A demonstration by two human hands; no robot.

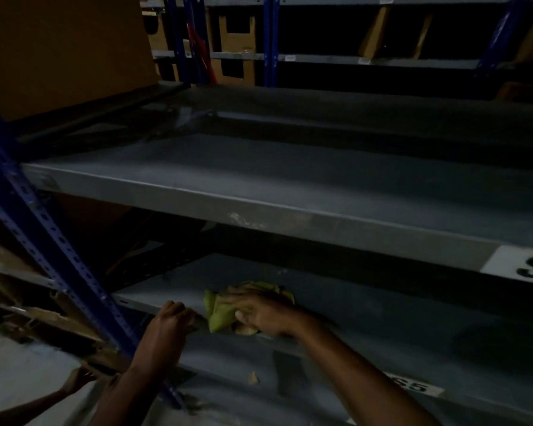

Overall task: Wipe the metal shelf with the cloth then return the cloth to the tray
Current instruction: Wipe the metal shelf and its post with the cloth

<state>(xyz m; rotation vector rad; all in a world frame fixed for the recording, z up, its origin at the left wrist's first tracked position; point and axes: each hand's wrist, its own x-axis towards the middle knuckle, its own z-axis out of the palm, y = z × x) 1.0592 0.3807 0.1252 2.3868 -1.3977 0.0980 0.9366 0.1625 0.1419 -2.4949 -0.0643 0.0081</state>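
**Cloth pressed to the lower shelf**

I see the right hand (260,313) at about 6 o'clock in the view, fingers curled over a crumpled yellow-green cloth (220,312) and pressing it flat against the grey metal shelf (382,321), close to that shelf's front lip. The cloth bunches out past the fingers toward 12 o'clock and 9 o'clock of the hand. The left hand (170,318) sits just beside it at 9 o'clock, fingers bent down over the front edge of the same shelf, gripping the lip and holding nothing else. The two hands are near each other but not touching. A blue upright post (53,241) with a row of holes runs diagonally at 8 o'clock. Above, at the centre, another grey shelf (259,179) lies bare, with a white label (523,267) on its front face at 3 o'clock. Cardboard boxes (237,35) stand on far racks at 12 o'clock. The light is dim
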